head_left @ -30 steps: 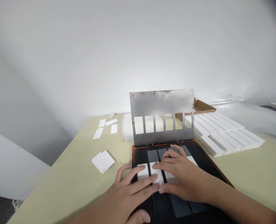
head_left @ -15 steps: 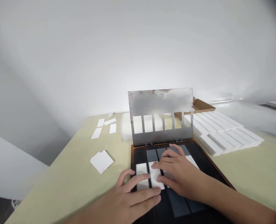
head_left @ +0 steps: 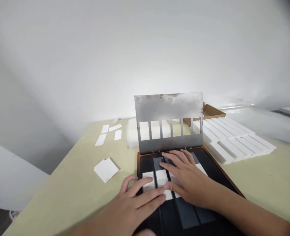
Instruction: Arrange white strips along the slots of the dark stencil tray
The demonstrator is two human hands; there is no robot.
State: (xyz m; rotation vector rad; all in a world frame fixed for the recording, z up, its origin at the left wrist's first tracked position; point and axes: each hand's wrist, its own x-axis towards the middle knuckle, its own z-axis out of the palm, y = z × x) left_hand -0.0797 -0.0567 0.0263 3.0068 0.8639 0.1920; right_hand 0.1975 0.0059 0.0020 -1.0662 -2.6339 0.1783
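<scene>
A black tray with a brown rim (head_left: 223, 178) lies in front of me, its hinged metal plate (head_left: 169, 106) with cut-out windows standing upright at the back. White rectangular cards lie in a row on dark grey strips (head_left: 188, 214) in the tray. My left hand (head_left: 141, 203) rests with fingers spread over the leftmost card (head_left: 148, 186) and the edge of the second card (head_left: 162, 178). My right hand (head_left: 188, 177) lies over the middle of the tray, fingers stretched out, thumb by the second card. A further card (head_left: 201, 168) shows beyond the right hand.
Left on the yellow-green table (head_left: 71, 183) are a small stack of white cards (head_left: 106, 170) and several loose white pieces (head_left: 101, 140). To the right lie rows of white stacks (head_left: 243, 144), a cardboard box (head_left: 212, 112) and clear plastic sheeting (head_left: 265, 123).
My right hand's fingers have straightened and reached farther back over the tray, off the second card. The left hand has drawn slightly left, with its thumb now showing below.
</scene>
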